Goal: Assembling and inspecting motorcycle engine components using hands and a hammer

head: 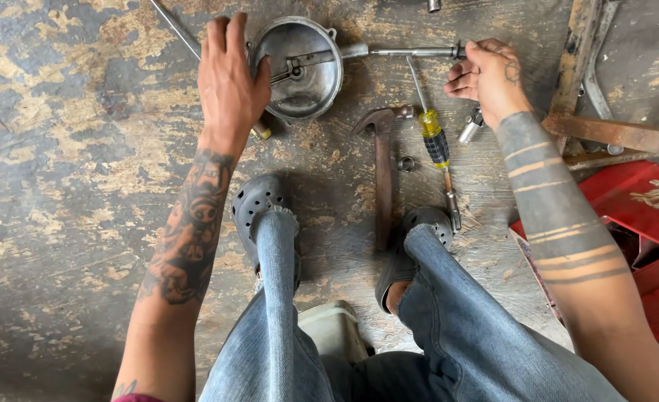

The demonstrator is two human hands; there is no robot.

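Note:
A round grey metal housing [300,71] lies on the worn wooden floor at the top middle. My left hand [229,78] presses flat against its left rim, fingers spread. A long ratchet wrench [404,52] runs from the housing's right side to my right hand [488,78], which is closed around its handle end. Between my feet lie a hammer [382,171] and a yellow-and-black screwdriver [435,141].
A small socket [406,163] and a chrome socket [469,128] rest near the screwdriver. A red tool tray [653,223] and rusty metal bars [605,134] sit at the right. A thin rod [177,30] lies at the top left. My black clogs [255,205] flank the hammer.

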